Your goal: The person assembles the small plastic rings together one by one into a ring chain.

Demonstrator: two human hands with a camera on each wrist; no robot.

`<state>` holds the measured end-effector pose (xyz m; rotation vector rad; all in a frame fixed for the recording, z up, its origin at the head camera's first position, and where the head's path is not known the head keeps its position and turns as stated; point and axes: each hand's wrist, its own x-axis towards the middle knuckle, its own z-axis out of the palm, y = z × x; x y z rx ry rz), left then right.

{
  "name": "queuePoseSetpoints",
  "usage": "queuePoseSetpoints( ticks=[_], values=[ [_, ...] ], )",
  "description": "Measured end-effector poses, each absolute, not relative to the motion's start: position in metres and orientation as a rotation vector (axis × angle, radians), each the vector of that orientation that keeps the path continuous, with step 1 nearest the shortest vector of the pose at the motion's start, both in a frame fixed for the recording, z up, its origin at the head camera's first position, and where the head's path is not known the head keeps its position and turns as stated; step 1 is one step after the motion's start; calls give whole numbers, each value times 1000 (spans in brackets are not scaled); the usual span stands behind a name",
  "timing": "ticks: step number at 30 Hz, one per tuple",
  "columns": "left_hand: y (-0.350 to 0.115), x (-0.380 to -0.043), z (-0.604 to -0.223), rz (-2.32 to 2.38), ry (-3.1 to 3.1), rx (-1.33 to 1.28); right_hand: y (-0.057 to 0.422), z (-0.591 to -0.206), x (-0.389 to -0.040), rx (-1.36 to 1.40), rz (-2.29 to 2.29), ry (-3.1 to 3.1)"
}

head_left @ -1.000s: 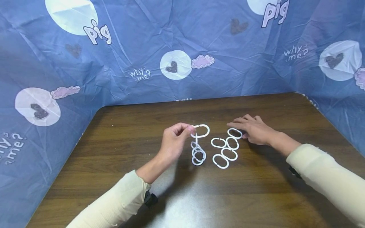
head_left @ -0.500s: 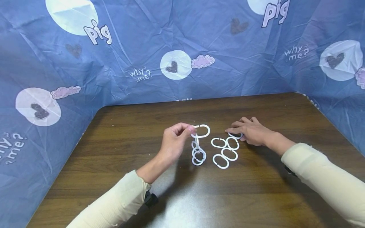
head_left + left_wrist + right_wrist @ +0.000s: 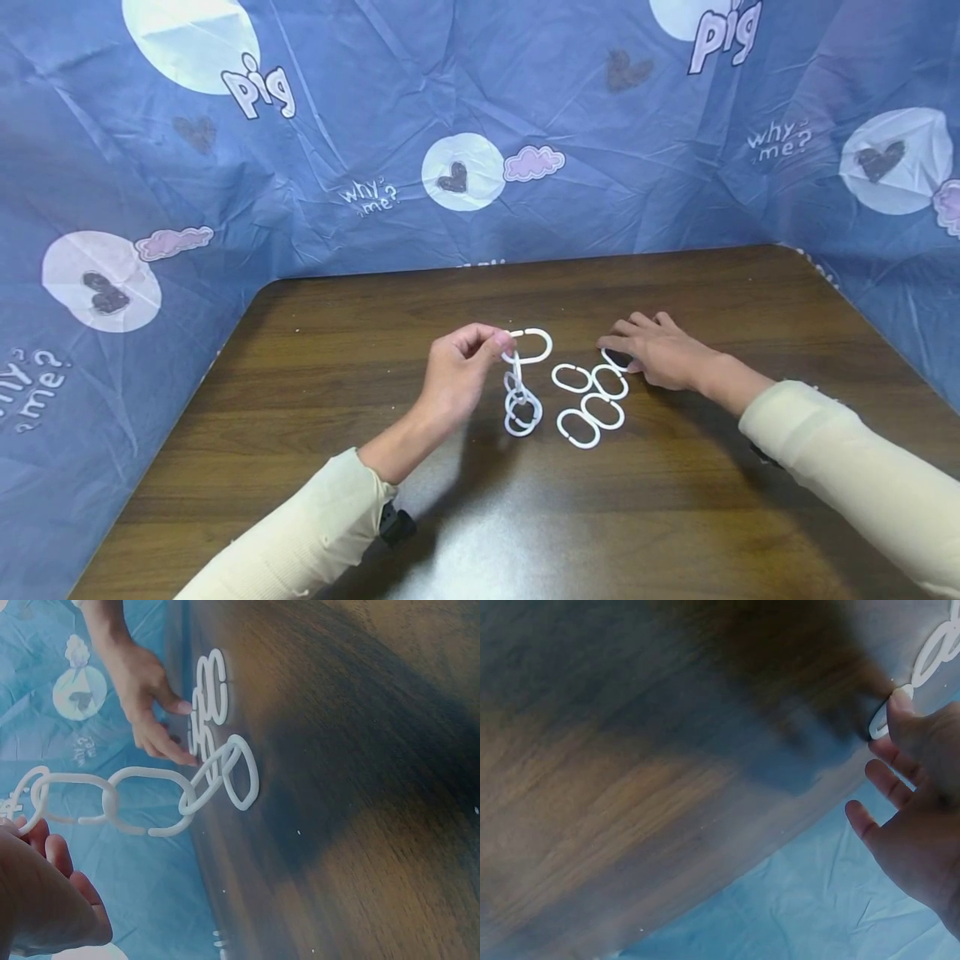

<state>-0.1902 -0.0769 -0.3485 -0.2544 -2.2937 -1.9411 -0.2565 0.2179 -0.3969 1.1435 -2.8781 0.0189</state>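
Head view: chain overlapping — left-wrist view: spread.

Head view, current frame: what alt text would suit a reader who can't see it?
A person's left hand pinches a hanging chain of white oval links, while the right hand touches the farthest link in a group of five lying on a brown wooden table. A blue printed sheet forms the backdrop.

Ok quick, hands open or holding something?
Left hand: holding a white link chain.
Right hand: at another white link; grip can't be told.
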Motion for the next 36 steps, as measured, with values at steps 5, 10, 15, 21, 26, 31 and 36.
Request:
queuePoseSetpoints(
  ticks=[5, 10, 15, 21, 26, 31, 36],
  values=[
    [-77, -190, -349, -1929, -2298, -250, 218, -402, -255, 1120, -2, -2854],
    [-77, -190, -349, -1920, -2302, -250, 217, -404, -252, 1096, -48, -2835],
    [-77, -190, -349, -1916, -2302, -258, 217, -401, -253, 1022, -66, -2926],
    [-78, -191, -350, -1919, -2299, -261, 217, -400, -256, 951, -114, -3034],
    [-77, -191, -349, -1912, -2301, -260, 219, -403, -258, 1014, -161, -2926],
    [-76, -190, -349, -1916, -2302, -254, 224, -406, -259, 1049, -106, -2730],
    [-76, -191, -350, -1919, -2307, -255, 227, -401, -260, 984, 59, -2624]
  ],
)
